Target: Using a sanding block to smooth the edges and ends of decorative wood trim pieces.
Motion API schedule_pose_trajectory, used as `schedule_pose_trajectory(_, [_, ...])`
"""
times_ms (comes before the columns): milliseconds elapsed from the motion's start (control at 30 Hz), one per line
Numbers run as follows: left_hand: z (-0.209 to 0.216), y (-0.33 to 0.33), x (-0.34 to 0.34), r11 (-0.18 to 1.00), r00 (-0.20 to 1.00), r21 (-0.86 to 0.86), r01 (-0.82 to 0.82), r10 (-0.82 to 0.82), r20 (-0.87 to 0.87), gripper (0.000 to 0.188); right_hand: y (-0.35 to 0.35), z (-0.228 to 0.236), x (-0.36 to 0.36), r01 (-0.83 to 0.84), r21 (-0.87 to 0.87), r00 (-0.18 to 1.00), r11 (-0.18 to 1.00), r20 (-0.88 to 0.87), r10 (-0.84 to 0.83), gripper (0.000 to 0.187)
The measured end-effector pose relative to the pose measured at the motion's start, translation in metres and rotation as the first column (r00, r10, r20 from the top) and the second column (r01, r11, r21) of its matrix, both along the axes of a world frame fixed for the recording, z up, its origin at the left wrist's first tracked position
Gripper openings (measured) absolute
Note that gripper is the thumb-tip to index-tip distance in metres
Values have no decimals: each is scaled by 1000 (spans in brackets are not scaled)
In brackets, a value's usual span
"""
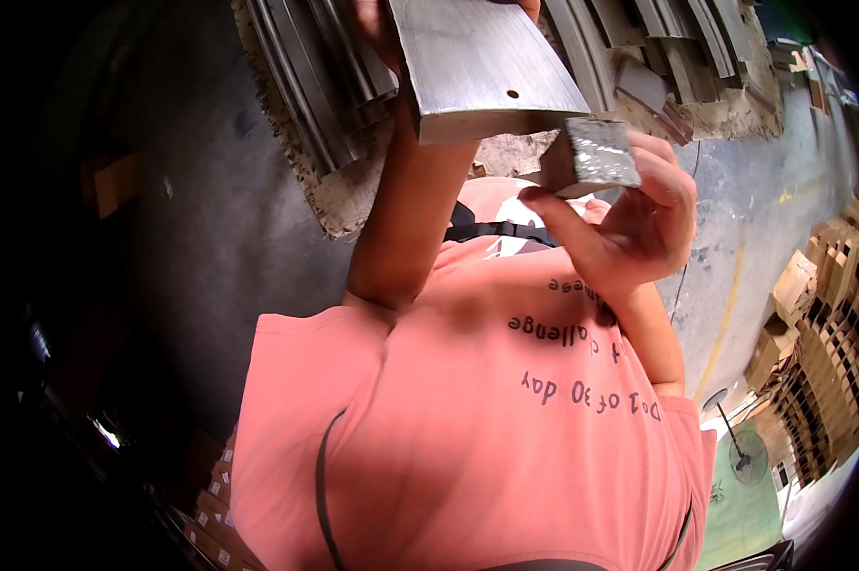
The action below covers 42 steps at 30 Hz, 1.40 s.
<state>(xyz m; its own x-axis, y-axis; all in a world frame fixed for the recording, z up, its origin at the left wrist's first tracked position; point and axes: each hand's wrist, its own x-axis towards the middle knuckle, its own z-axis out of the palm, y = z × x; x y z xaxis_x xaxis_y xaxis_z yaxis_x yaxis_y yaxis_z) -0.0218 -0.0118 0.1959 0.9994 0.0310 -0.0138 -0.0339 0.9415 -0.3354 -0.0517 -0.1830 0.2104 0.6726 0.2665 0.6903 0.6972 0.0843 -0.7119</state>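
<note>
My left hand (376,30) grips a flat, brushed metal piece (491,71) near the top of the view, with fingers showing at its side edges. The piece has one small dark hole near its near end, and it hides most of that hand. In my right hand (650,214), pinched between thumb and fingers, is a small block (604,154) with a rough, glittering grey face and a brownish side. The block sits right by the near right corner of the metal piece; whether they touch I cannot tell.
Long metal profiles (306,76) lie on a worn, rough-edged surface (339,205) beyond my hands, with shorter metal pieces (681,57) stacked at the right. Stacked cardboard (829,352) and a standing fan (745,457) are to the right. A brown box (117,186) stands on the left.
</note>
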Motion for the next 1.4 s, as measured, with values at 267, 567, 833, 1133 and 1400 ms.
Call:
schedule_pose_trajectory(267, [-2, 2, 10, 995, 1000, 100, -18, 19, -3, 61, -17, -9, -5, 88, -93, 988, 992, -121, -99, 53])
schedule_pose_trajectory(567, [0, -2, 12, 993, 998, 122, 10, -3, -57, 59, -7, 1, 4, 69, -171, 998, 983, 19, -66, 50])
schedule_pose_trajectory(833, [-9, 5, 12, 984, 997, 162, 75, -78, 11, 66, -30, -6, -1, 144, -47, 988, 989, 60, -141, 58])
schedule_pose_trajectory(1133, [-5, -3, 17, 990, 1000, 142, 8, -7, -6, 59, -13, -7, 3, 126, -76, 991, 989, -36, -129, 50])
schedule_pose_trajectory(1400, [1, -10, 16, 987, 998, 152, -60, 62, -6, 50, -14, -1, 2, 107, -72, 994, 992, 37, -105, 48])
